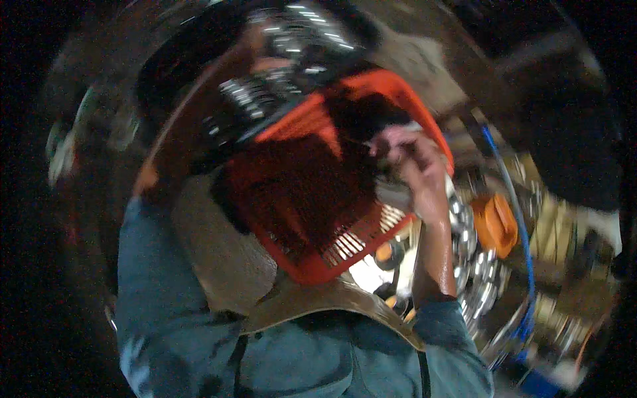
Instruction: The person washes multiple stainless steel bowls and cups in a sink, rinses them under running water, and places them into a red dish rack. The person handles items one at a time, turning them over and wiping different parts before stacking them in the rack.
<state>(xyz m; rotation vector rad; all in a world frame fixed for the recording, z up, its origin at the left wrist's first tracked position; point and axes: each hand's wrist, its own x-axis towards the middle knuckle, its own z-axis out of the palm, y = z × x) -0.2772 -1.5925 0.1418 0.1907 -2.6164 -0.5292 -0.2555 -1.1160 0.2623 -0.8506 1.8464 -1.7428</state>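
A red plastic basket [311, 271] with slotted sides is in front of my apron [224, 239], its inside mostly in dark shadow. My right hand [420, 161] is at the basket's right side, fingers curled inward over it. Blur hides whether those fingers grip anything. Just below them is a pale grey patch [393, 193] that I cannot identify. My left arm stretches up past the basket, and my left hand [266, 52] is a blur among shiny metal parts [298, 37]. Its fingers cannot be made out.
More shiny metal parts [463, 229] lie to the right, beside an orange plastic object [495, 225]. A blue hose or cable [515, 199] runs down the right side. Behind the basket's lower edge is a brightly lit surface [366, 273] with dark and orange items.
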